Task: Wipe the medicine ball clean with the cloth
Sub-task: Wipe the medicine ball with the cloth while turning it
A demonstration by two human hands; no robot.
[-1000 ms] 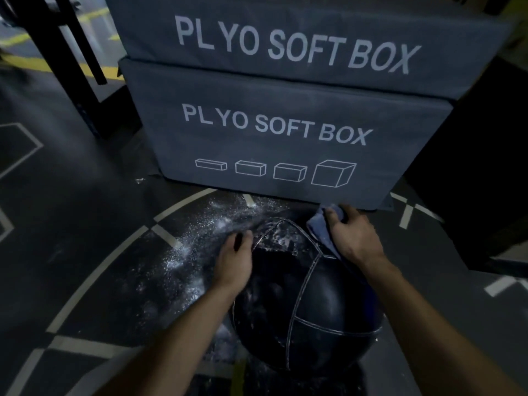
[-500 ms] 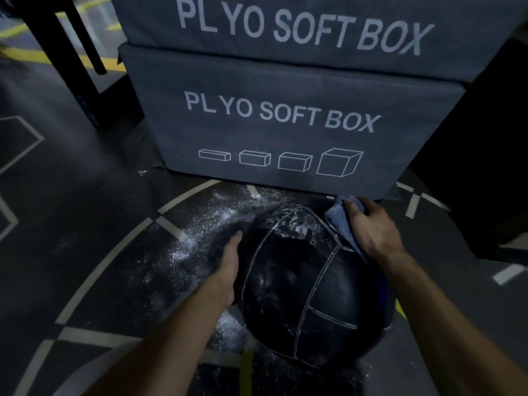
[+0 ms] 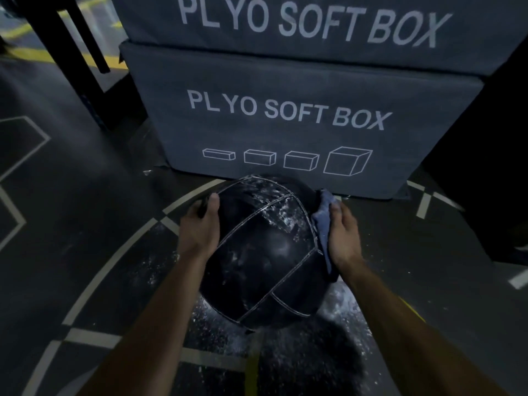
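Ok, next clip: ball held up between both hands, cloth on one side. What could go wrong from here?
1. The medicine ball is only squeezed between the left hand and the right hand; with the cloth under the right palm, it might slip.
2. White powder sits on the upper panels, away from the cloth, so it may get missed.
3. Powder on the floor could re-soil the ball.
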